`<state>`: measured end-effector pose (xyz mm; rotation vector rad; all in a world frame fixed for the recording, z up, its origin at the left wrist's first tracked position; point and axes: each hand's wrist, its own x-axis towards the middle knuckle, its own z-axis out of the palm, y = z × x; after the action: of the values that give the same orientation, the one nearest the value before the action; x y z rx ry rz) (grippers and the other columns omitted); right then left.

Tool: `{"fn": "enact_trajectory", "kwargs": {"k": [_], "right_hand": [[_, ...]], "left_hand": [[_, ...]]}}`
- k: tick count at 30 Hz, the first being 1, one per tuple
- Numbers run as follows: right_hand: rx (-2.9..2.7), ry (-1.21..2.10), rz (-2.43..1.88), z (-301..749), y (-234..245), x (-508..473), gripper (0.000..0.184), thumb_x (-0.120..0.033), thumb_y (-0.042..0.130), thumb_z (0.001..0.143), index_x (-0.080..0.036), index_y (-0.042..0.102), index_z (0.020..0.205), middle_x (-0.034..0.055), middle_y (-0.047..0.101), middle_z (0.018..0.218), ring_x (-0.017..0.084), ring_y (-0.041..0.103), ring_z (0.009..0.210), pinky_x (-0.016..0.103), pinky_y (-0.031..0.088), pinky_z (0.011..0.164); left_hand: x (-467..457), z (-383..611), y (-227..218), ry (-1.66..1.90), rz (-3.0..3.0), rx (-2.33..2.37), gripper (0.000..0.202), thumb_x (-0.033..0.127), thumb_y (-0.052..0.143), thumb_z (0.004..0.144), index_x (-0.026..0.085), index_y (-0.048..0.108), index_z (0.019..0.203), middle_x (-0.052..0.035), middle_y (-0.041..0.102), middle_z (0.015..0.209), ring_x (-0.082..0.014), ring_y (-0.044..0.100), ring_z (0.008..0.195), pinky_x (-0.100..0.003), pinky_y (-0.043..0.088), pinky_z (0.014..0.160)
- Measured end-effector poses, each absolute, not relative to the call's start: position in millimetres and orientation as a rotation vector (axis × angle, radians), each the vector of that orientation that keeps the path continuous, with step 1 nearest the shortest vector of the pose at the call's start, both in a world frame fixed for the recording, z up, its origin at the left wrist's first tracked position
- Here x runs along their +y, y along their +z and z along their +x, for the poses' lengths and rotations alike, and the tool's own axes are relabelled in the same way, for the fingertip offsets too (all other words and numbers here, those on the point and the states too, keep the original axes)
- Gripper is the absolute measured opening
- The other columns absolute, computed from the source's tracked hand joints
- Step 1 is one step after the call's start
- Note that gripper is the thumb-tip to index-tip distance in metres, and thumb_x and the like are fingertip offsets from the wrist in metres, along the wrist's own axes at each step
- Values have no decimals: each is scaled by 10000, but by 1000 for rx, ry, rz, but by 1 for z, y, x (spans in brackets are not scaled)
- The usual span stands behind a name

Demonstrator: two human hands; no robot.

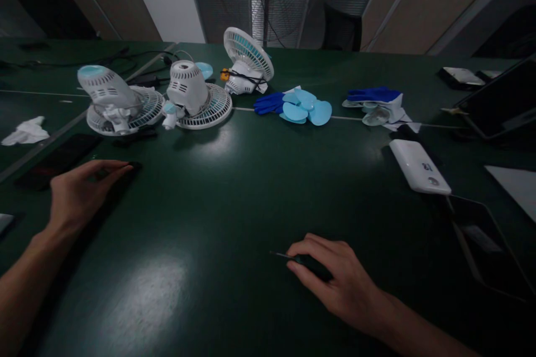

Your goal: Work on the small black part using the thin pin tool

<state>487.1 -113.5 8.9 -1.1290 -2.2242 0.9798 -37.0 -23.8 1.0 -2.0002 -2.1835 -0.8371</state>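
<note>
My right hand [335, 276], low and right of centre, is wrapped round a small screwdriver [312, 266]; its thin metal shaft points left above the green tabletop [234, 195]. At the left, my left hand [81, 192] is closed in a pinch on a small dark object [134, 165], too small and dim to name. Beyond that hand lie two white fan heads, a left one [111, 95] and a right one [188, 89], both resting on their grilles. A light-blue fan blade [306, 106] rests farther back, near the middle.
A third fan [247, 61] stands tilted at the back. Blue-and-white gloves [379, 101] lie right of the blade, and a blue glove [268, 102] touches its left. At the right are a white power bank [420, 166] and a dark tablet-like device [488, 240]. White tissue [25, 131] lies far left.
</note>
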Motion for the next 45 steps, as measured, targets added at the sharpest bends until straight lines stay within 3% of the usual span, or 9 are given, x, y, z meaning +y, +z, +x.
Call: {"fn": "enact_trajectory", "kwargs": {"k": [5,10,13,17,20,25,32,42,45], "right_hand": [[-2234,983,-1119,487,8,-113,118,-262,587,1033,-242,672,1112,3,717,935,148,696,803,264,492,694],[-2245,996,-1132,488,7,-114,129,-274,580,1037,-251,669,1126,2,720,952,154,698,818,272,494,703],[-2234,996,-1134,488,8,-114,118,-270,590,1034,-253,669,1120,-3,717,943,155,695,815,276,488,712],[-2228,994,-1106,487,10,-113,104,-249,603,1027,-250,670,1107,-10,711,933,146,693,799,273,480,714],[-2225,979,-1110,486,11,-113,97,-236,611,1017,-245,673,1091,-13,711,917,144,695,790,271,483,717],[-2230,956,-1107,486,10,-114,101,-262,600,1022,-242,676,1086,-5,727,923,147,703,789,260,499,699],[-2232,973,-1115,487,8,-114,113,-274,599,1026,-249,675,1106,-6,723,919,152,703,782,271,494,677],[-2242,983,-1122,488,9,-114,129,-290,590,1032,-267,677,1124,4,752,986,181,729,890,281,528,711],[-2244,992,-1112,488,11,-114,131,-289,590,1032,-265,680,1124,4,755,986,180,733,897,273,532,703]], "left_hand": [[-27,-49,6,-901,-1988,-2133,520,597,676,859,178,747,1159,-45,752,1148,-196,676,896,-287,516,851],[-31,-42,14,-879,-1794,-2279,557,631,640,872,208,739,1219,-7,751,965,-137,599,686,-215,437,645],[-31,-44,11,-761,-1853,-2290,543,642,634,863,232,743,1203,16,748,901,-132,587,642,-201,421,602],[-27,-47,6,-674,-1999,-2146,448,560,681,853,237,751,1154,14,772,1087,-197,714,876,-279,539,815],[-26,-46,7,-765,-2047,-2087,405,515,693,865,212,753,1128,0,757,1195,-237,726,1051,-357,536,983],[-27,-46,8,-881,-2020,-2125,454,541,674,876,187,746,1152,-21,744,1243,-241,717,1102,-366,521,1034],[-28,-48,7,-730,-2035,-2179,498,600,633,861,233,754,1174,-21,754,1238,-265,714,1088,-378,521,1005],[-31,-40,10,-773,-1878,-2219,509,573,617,894,231,727,1254,-3,772,1090,-182,671,794,-236,491,729],[-30,-40,12,-791,-1858,-2182,509,539,567,939,224,688,1320,-22,753,1114,-180,661,824,-224,473,724]]}}
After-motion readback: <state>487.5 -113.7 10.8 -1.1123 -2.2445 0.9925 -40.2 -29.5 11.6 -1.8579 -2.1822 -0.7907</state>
